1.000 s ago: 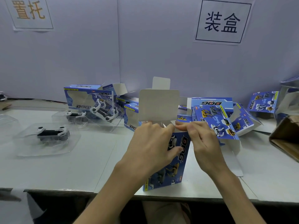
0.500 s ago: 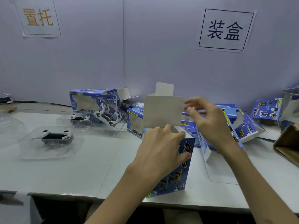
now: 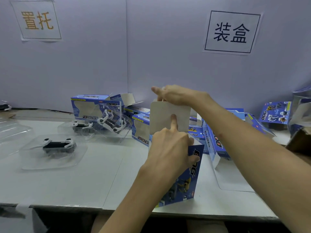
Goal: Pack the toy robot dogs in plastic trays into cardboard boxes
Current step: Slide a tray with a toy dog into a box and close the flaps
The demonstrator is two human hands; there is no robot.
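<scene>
- Step in hand: I judge this to be work on the top closure of one box (image 3: 191, 174). The box stands on end on the bench (image 3: 84, 182) at lower centre of the frame, with its lid flap (image 3: 159, 115) pointing straight up. Whether a tray is already inside cannot be told.
- Left hand (image 3: 170, 148): my grip wraps the box's upper part from the near side. The forefinger is straight and pressed on the flap's pale face.
- Right hand (image 3: 176, 95): my forearm crosses in from the right, above the left hand. The grip pinches the flap's top edge, knuckles uppermost.
- Task's things: a toy dog (image 3: 58, 146) in its clear tray (image 3: 33, 158) lies at left of the frame, well apart from the box. A second dog (image 3: 82, 126) lies behind it. A third dog (image 3: 110, 122) is tilted in front of a windowed box (image 3: 87, 106).
- Next move, as I judge it: crease the top edge over against the bracing forefinger, keeping the box upright.
</scene>
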